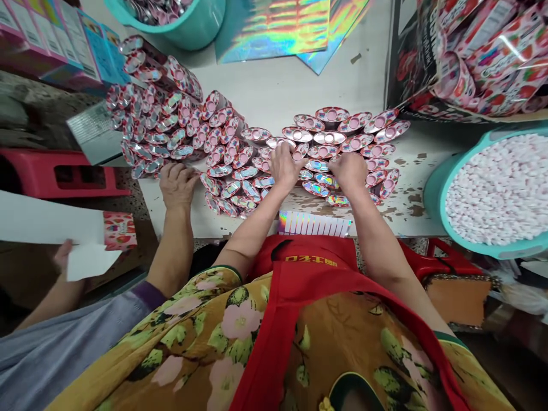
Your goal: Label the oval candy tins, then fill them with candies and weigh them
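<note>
Where the left hand (pixel 286 168) and right hand (pixel 351 172) come down on the desk (pixel 363 85), head view: packets (pixel 324 152), many, set on end in a close-packed band, mouths facing up, running from the far left to just beyond the right hand. Print red, white and pink; mouths pinched to narrow ovals, some rounder, lying at mixed angles. Most in the far rows show a round pink piece in the mouth; several in the near rows, just below and between the hands, show silver insides with a rainbow sheen. Some at the far left lean, their printed sides showing.

Left hand: palm down, fingers over the packets, thumb out to the right; whether it is clamped on one, cannot tell. Right hand: fingers bent and together, tips at a packet in the middle rows; grip hidden, cannot tell.

About the band: teal tub (pixel 192 31) of small pieces, beyond its left part; shiny sheets (pixel 274 28), beyond its middle; heap of strawberry-print packets (pixel 505 57), far right; second teal tub (pixel 434 200), filled with small pale pieces, near right; strip sheet (pixel 314 224), at the near edge. Co-worker's hand (pixel 177 182): at the left packets, near their front edge.
</note>
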Available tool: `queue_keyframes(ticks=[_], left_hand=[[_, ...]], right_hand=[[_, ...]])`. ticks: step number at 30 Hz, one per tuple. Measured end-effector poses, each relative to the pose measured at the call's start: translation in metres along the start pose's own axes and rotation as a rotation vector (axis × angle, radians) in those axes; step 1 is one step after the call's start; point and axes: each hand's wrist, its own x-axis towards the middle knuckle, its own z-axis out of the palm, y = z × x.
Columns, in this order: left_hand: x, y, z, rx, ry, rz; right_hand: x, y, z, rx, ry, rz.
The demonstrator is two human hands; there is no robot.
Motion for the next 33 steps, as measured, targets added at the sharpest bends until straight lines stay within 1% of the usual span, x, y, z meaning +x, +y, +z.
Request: queue_keyframes(ticks=[1, 2, 3, 4, 5, 6, 7, 9, 11, 12, 13, 14, 17, 19, 22, 25, 29, 31, 33], left_hand=[[0.004, -0.009, -0.002, -0.021, 0.011, 0.024], [0.006, -0.019, -0.005, -0.063, 0.009, 0.059], [0.006, -0.027, -0.008, -0.122, -0.006, 0.098], [0.004, -0.035, -0.012, -0.189, -0.031, 0.134], [0.0, -0.042, -0.016, -0.254, -0.066, 0.165], [-0.007, -0.048, -0.019, -0.305, -0.115, 0.191], [-0.015, -0.054, -0.023, -0.331, -0.18, 0.21], [-0.036, -0.068, -0.03, -0.287, -0.368, 0.243], [-0.059, -0.083, -0.037, -0.127, -0.555, 0.279], [-0.069, -0.091, -0.039, -0.022, -0.605, 0.292], [-0.079, -0.097, -0.04, 0.085, -0.62, 0.304], [-0.088, -0.102, -0.04, 0.185, -0.607, 0.32], [-0.107, -0.108, -0.038, 0.414, -0.525, 0.403], [-0.115, -0.107, -0.037, 0.517, -0.512, 0.467], [-0.124, -0.105, -0.04, 0.592, -0.542, 0.54], [-0.13, -0.106, -0.044, 0.608, -0.585, 0.559], [-0.127, -0.108, -0.048, 0.57, -0.545, 0.476], [-0.122, -0.108, -0.05, 0.463, -0.56, 0.443], [-0.116, -0.108, -0.055, 0.264, -0.607, 0.345]], right_hand=[[-0.009, 0.0, 0.002, 0.015, 0.026, -0.041], [-0.022, 0.0, 0.007, 0.035, 0.039, -0.115], [-0.037, -0.002, 0.015, 0.056, 0.027, -0.217], [-0.053, -0.004, 0.026, 0.07, -0.017, -0.336], [-0.069, -0.006, 0.039, 0.07, -0.101, -0.453], [-0.083, -0.009, 0.053, 0.054, -0.207, -0.538], [-0.094, -0.012, 0.068, 0.029, -0.316, -0.578], [-0.105, -0.015, 0.093, -0.015, -0.483, -0.571], [-0.103, -0.015, 0.111, -0.03, -0.554, -0.527], [-0.1, -0.013, 0.117, -0.029, -0.563, -0.513], [-0.096, -0.012, 0.12, -0.025, -0.562, -0.507], [-0.093, -0.01, 0.122, -0.022, -0.557, -0.502], [-0.089, -0.008, 0.124, -0.014, -0.549, -0.497], [-0.089, -0.008, 0.125, -0.009, -0.544, -0.488], [-0.091, -0.009, 0.127, 0.004, -0.532, -0.457], [-0.09, -0.008, 0.129, 0.032, -0.525, -0.435], [-0.09, -0.007, 0.129, 0.072, -0.522, -0.416], [-0.09, -0.008, 0.13, 0.09, -0.519, -0.401], [-0.09, -0.008, 0.13, 0.111, -0.518, -0.386]])
